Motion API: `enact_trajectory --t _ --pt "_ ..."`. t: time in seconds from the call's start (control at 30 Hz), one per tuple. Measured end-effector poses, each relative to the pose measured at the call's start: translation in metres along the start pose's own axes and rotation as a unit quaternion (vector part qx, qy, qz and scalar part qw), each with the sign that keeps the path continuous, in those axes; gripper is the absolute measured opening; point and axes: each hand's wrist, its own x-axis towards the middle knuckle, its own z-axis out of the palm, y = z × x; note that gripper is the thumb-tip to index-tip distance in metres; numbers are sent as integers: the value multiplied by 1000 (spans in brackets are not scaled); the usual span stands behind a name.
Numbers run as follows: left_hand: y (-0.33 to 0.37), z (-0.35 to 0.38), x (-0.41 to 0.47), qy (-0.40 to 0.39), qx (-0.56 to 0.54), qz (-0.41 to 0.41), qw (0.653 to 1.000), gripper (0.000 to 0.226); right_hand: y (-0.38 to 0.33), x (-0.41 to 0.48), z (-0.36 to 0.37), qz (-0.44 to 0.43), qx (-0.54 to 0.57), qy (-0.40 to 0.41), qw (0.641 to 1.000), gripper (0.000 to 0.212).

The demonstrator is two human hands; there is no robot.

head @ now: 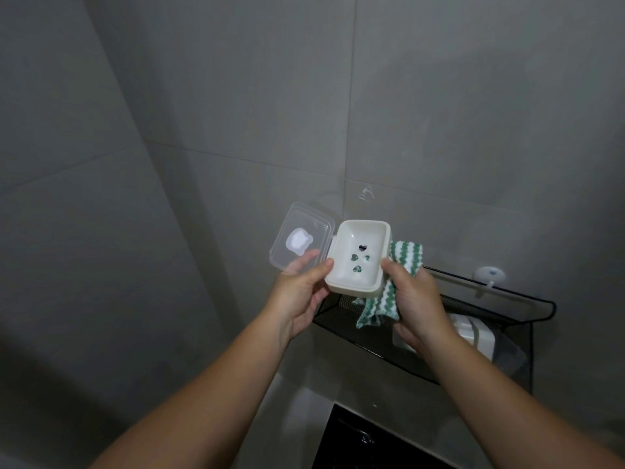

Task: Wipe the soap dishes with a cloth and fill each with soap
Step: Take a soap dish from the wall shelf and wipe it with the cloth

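Two bare forearms reach up from the bottom of the view and meet at a white soap dish (351,242), held in the air in front of the person and just above the near end of a black mesh shelf (338,319). The left hand (301,292) grips the dish by its left side: the thumb is hooked over the near rim and the fingers are curled behind, one of them lying against the clear hinged lid (299,238), which is swung fully open to the left so the cavity is exposed. The right hand (416,299) is closed round a green-and-white striped cloth (406,253) and presses it to the dish's right wall, with the thumb on the rim. Green shows through the heart-shaped drain holes, so the cloth seems to run under the base too, which suggests the outside and underside are being wiped while the left hand steadies the dish. The cavity holds no soap. Farther back on the shelf, partly hidden by the right wrist, sits what looks like a second soap dish (473,336), white with a clear cover, though I cannot be sure. Behind it a small white hook (489,275) is stuck to the grey tiled wall (236,96).
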Motion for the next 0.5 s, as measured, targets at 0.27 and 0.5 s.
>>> enact_trajectory --t 0.27,0.5 --pt "1 -1 -3 13 -6 24 1000 48 -5 -1 -9 -11 -150 -15 989 15" --pt "2 0 -4 7 26 37 999 43 -32 21 -14 -388 -596 -64 700 50"
